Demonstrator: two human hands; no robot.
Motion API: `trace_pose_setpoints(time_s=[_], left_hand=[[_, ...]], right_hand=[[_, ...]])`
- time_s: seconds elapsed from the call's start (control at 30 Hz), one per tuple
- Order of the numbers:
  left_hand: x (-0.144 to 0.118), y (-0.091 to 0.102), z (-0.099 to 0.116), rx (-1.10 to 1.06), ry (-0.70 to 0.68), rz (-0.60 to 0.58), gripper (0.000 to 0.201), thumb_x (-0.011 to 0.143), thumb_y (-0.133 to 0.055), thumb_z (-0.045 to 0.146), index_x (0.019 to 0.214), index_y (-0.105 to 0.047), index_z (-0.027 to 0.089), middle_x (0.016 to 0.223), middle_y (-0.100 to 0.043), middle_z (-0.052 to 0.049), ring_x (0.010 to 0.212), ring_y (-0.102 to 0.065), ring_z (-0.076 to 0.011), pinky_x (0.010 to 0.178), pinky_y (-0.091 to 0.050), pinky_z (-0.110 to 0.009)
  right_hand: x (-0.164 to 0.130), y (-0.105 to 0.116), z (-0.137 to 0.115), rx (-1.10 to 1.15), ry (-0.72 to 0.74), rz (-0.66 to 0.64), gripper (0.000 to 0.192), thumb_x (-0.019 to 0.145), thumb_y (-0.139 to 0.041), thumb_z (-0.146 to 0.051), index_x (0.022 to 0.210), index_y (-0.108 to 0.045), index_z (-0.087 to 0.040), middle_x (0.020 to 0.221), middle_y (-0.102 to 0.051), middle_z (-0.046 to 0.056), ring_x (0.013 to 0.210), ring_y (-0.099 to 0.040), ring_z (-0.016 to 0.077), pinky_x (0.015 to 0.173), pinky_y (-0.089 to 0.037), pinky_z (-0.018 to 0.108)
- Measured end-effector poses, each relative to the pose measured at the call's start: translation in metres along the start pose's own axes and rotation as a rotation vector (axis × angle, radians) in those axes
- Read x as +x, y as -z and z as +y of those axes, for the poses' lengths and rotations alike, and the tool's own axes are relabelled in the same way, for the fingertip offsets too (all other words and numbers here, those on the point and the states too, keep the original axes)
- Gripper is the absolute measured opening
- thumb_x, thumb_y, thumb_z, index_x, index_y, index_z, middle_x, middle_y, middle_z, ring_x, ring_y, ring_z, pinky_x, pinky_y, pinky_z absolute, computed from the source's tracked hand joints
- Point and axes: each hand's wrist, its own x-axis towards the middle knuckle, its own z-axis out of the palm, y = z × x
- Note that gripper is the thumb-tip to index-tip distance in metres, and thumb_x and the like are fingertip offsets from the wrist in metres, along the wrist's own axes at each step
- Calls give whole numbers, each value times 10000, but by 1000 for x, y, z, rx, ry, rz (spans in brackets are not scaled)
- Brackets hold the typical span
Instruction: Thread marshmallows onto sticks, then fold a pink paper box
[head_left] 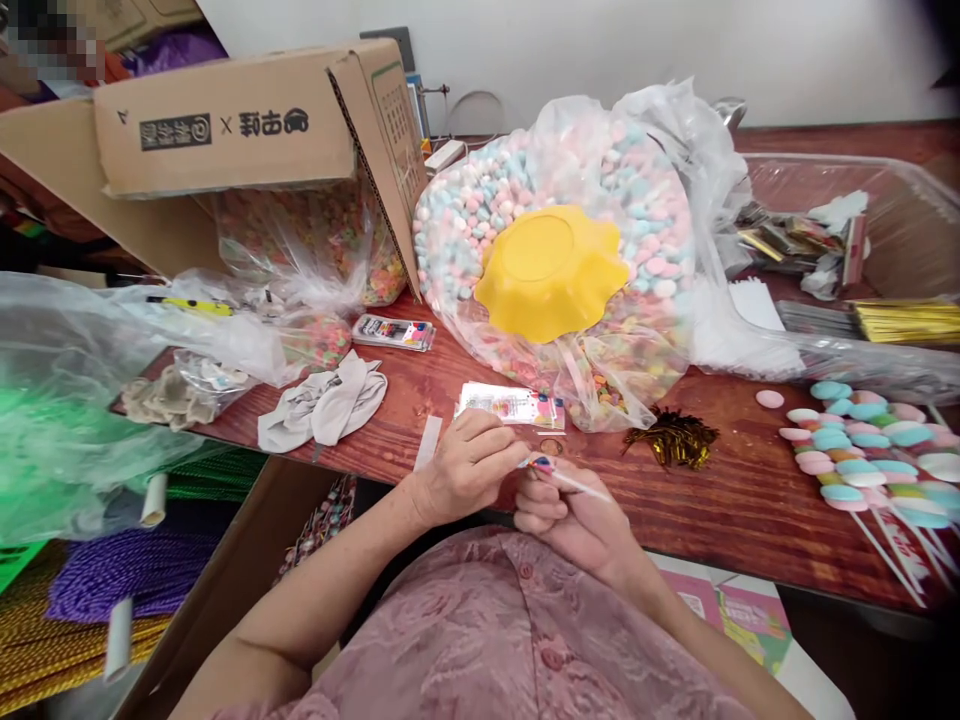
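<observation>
Close to my body at the table edge, my two hands meet over a small piece with a colourful print (541,465), which looks like a label or card. My left hand (472,460) pinches its left end, fingers bent and closed. My right hand (574,515) is curled shut around a thin white stick (583,487) that points off to the right. Where the stick and the printed piece meet is partly hidden by my fingers. Just beyond my hands lies a stack of printed cards (510,405). A pale strip (428,443) lies beside my left wrist.
A yellow wavy bowl (551,270) rests upside down on a bag of pastel candies (472,200). Candy sticks (870,450) and gold tinsel ties (675,437) lie right, before a clear plastic bin (825,180). Left are an open carton (232,125) and grey cloth gloves (326,402).
</observation>
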Motion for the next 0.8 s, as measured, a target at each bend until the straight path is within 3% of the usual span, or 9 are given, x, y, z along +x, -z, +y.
trace_pose_setpoints(time_s=[0.07,0.13,0.3,0.33,0.4,0.47,0.57,0.67,0.8], left_hand=[[-13,15,7,-57,43,-31,170,882,-482,93,971,-604,171,847,-690,-69,834,-586,-184,750,-473,-325],[-34,42,15,-81,180,-179,172,872,-494,94,967,-615,170,848,-684,-70,826,-584,-182,753,-460,-318],[-101,131,23,193,915,-1133,140,769,-578,142,818,-689,213,785,-659,-47,793,-628,-220,689,-433,-318],[-107,142,23,353,1035,-1253,159,715,-629,144,840,-705,204,841,-676,-76,860,-642,-274,707,-444,-351],[-103,146,23,516,1104,-1304,247,715,-659,183,955,-716,185,959,-688,-122,956,-636,-335,759,-465,-410],[-78,125,19,438,961,-1175,271,827,-598,254,1070,-687,174,1038,-678,-130,1001,-622,-302,835,-477,-416],[-19,61,6,352,591,-897,286,930,-465,256,1137,-640,166,1155,-630,-128,1090,-557,-267,933,-459,-401],[32,-7,-7,444,396,-839,293,890,-464,150,1131,-621,94,1091,-616,-165,1025,-554,-302,830,-485,-424],[52,-53,-23,478,307,-902,288,844,-419,17,980,-669,58,985,-632,-184,929,-586,-296,704,-479,-367]], right_hand=[[1,-3,12,37,-121,-75,315,691,-732,-200,672,-418,-182,494,-299,-110,424,-140,14,423,-146,169],[2,-4,23,-54,-180,-78,274,704,-746,-251,719,-487,-165,507,-406,-87,398,-196,7,397,-120,164],[-5,15,21,-483,59,82,400,773,-718,-458,1021,-589,-171,706,-666,17,400,-423,45,366,-162,172],[-7,20,18,-542,122,125,390,771,-721,-456,1010,-600,-172,703,-664,10,405,-431,43,371,-174,171],[-8,28,13,-593,206,209,338,769,-719,-448,921,-622,-162,665,-638,-4,403,-411,35,375,-173,173],[-7,29,14,-588,255,261,318,770,-704,-455,862,-626,-161,639,-619,-10,396,-386,34,372,-168,180],[-9,18,18,-650,317,243,291,799,-654,-455,849,-615,-171,650,-619,-11,398,-392,44,384,-222,191],[-24,16,8,-977,486,271,216,873,-571,-379,807,-620,-179,663,-618,-5,474,-468,71,466,-347,213],[-85,49,-35,-1484,923,728,183,913,-535,-295,814,-656,-199,783,-667,34,736,-604,146,693,-460,266]])
